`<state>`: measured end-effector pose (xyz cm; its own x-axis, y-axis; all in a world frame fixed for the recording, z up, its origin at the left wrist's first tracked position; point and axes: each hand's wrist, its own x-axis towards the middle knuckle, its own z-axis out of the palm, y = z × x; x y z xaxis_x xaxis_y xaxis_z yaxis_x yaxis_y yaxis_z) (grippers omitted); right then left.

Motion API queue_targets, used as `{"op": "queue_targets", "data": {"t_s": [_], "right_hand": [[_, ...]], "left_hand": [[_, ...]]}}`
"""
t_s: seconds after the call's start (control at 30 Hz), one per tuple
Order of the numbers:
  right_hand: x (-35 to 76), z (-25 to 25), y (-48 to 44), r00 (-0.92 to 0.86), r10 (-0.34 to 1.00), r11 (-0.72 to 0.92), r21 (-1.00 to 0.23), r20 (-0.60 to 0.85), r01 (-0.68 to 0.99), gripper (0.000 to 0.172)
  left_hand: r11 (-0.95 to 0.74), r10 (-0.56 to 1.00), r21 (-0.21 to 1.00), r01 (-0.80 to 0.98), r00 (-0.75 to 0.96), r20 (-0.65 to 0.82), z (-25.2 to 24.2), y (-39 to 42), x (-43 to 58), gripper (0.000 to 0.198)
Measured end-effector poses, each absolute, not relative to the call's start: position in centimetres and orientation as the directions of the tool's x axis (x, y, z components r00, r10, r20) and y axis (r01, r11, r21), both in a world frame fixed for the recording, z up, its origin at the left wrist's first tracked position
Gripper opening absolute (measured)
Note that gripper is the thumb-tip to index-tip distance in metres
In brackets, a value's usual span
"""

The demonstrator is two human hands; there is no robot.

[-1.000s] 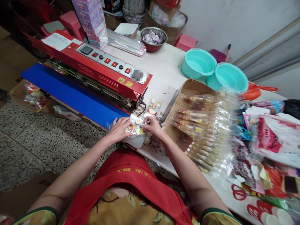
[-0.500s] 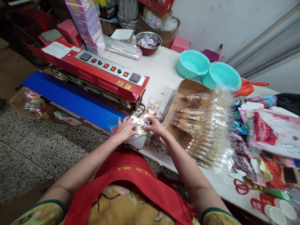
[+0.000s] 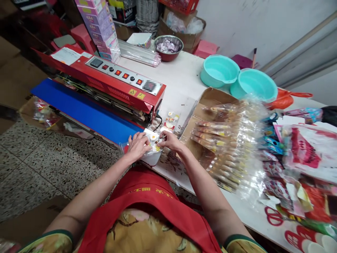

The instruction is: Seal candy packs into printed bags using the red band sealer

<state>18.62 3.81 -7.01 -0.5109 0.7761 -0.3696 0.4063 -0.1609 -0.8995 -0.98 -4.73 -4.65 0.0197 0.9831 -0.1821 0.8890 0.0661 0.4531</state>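
**Tight quarters at the front edge of my worktop [image 3: 188, 79]**

In the head view, a clear packet [image 3: 153, 137] with egg-like shapes lies over a whitish tub [image 3: 152, 159] at the front edge, just ahead of my red apron [image 3: 147, 191]. My left grip [image 3: 138, 146] rests bent-fingered across the packet's left part; whether it is closed around it I cannot tell. My right grip [image 3: 169, 140] pinches the packet's right edge. Beside that grip runs only a narrow strip; a wider stretch of worktop opens farther back.

The red machine [image 3: 116, 86] and its blue belt [image 3: 86, 112] hem me in on the left, a black cable [image 3: 158, 121] looping from the near end. On the right, a cardboard box [image 3: 202, 107] and a fan of wrapped sticks [image 3: 226, 154] stand in the way, with two teal basins [image 3: 219, 70] behind. Red scissor handles [image 3: 273, 216] lie farther right, near paper cups [image 3: 329, 242].

The worktop is pale, with brown marks near the box. Below left is speckled floor [image 3: 68, 151]; a pale wall [image 3: 250, 28] rises beyond.
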Motion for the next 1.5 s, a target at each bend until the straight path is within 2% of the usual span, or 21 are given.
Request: {"op": "queue_targets", "data": {"t_s": [0.1,0.3,0.4,0.57,0.67,0.77,0.87,1.03,1.13,1.23,1.33,1.4,1.43,1.5], "right_hand": [[18.6,-7.4,3.9,-0.498,0.790,-0.135,-0.894,-0.358,0.427,0.043],[18.3,-7.8,3.4,-0.453,0.807,-0.301,-0.924,-0.379,0.236,0.054],[17.7,-7.8,3.1,-0.376,0.835,-0.317,-0.910,-0.401,0.268,0.054],[17.2,-7.7,3.2,-0.255,0.868,-0.333,-0.881,-0.426,0.336,0.059],[17.4,-7.3,2.9,-0.220,0.878,-0.351,-0.883,-0.426,0.312,0.059],[17.9,-6.8,1.8,-0.227,0.893,-0.360,-0.919,-0.389,0.161,0.053],[18.2,-6.3,0.0,-0.129,0.937,-0.314,-0.944,-0.326,0.105,0.051],[17.6,-5.9,-2.7,0.055,0.992,-0.127,-0.933,-0.115,0.336,0.045],[16.8,-5.3,-2.8,0.168,0.978,-0.156,-0.972,-0.127,0.177,0.044],[15.9,-4.3,-2.0,0.120,0.959,-0.246,-0.963,-0.258,-0.108,0.041],[15.6,-3.1,-1.0,0.074,0.947,-0.293,-0.934,-0.314,-0.206,0.040],[15.6,-2.3,-0.2,0.056,0.954,-0.282,-0.943,-0.296,-0.180,0.036],[15.6,-2.0,0.2,0.035,0.958,-0.275,-0.948,-0.284,-0.161,0.034],[15.6,-1.6,0.8,-0.022,0.959,-0.283,-0.949,-0.283,-0.141,0.033]], "left_hand": [[0.079,0.986,0.410,0.909,-0.010,-0.169,-4.6,-5.0,-0.1,0.015],[0.057,0.989,0.451,0.891,0.011,-0.147,-4.5,-4.8,0.0,0.034],[0.060,0.990,0.466,0.883,0.006,-0.138,-4.5,-4.4,-0.6,0.040],[0.055,0.990,0.448,0.892,0.009,-0.140,-4.6,-3.9,-1.6,0.061],[-0.050,0.983,0.444,0.895,0.123,-0.137,-4.7,-4.3,-2.5,0.084],[-0.236,0.950,0.383,0.893,0.296,-0.104,-5.0,-5.3,-3.5,0.106],[-0.297,0.941,0.291,0.910,0.330,-0.072,-5.3,-6.2,-4.2,0.100],[-0.272,0.960,0.258,0.927,0.280,0.005,-4.8,-6.6,-4.2,0.082],[-0.209,0.978,0.278,0.937,0.199,0.066,-4.2,-7.3,-3.8,0.079],[-0.107,0.993,0.385,0.917,0.077,0.093,-4.0,-7.8,-3.4,0.080],[0.059,0.998,0.662,0.747,-0.060,-0.021,-3.8,-6.4,-3.2,0.094],[0.231,0.973,0.865,0.445,-0.100,-0.208,-3.4,-4.0,-3.3,0.095],[0.313,0.950,0.914,0.258,-0.083,-0.302,-3.0,-2.5,-3.4,0.089],[0.434,0.901,0.899,-0.050,0.001,-0.435,-2.1,0.3,-3.5,0.072]]}}
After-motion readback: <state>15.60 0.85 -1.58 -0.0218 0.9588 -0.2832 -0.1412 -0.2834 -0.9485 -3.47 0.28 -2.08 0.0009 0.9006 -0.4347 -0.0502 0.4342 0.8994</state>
